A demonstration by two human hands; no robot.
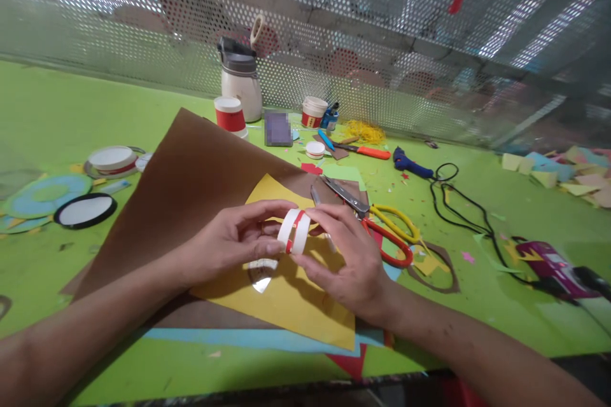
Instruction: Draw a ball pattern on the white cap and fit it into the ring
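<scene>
Both hands meet over a yellow paper sheet [286, 299] that lies on a large brown sheet [191, 184]. Together, my left hand [233, 238] and my right hand [346, 261] pinch a white tape roll [294, 232] with a red stripe, held on edge between the fingertips. A strip of clear tape [261, 273] hangs from the roll down toward the yellow sheet. Just beyond my right hand lie scissors [382, 229] with yellow and red handles.
A green table [57, 114] holds a white jug [241, 82], red-and-white cups [230, 116], a blue glue gun [410, 164] with a black cord [468, 206], an orange cutter [367, 151], paper rings [48, 194] at left and paper scraps [568, 172] at right. A perforated metal screen [363, 44] backs the table.
</scene>
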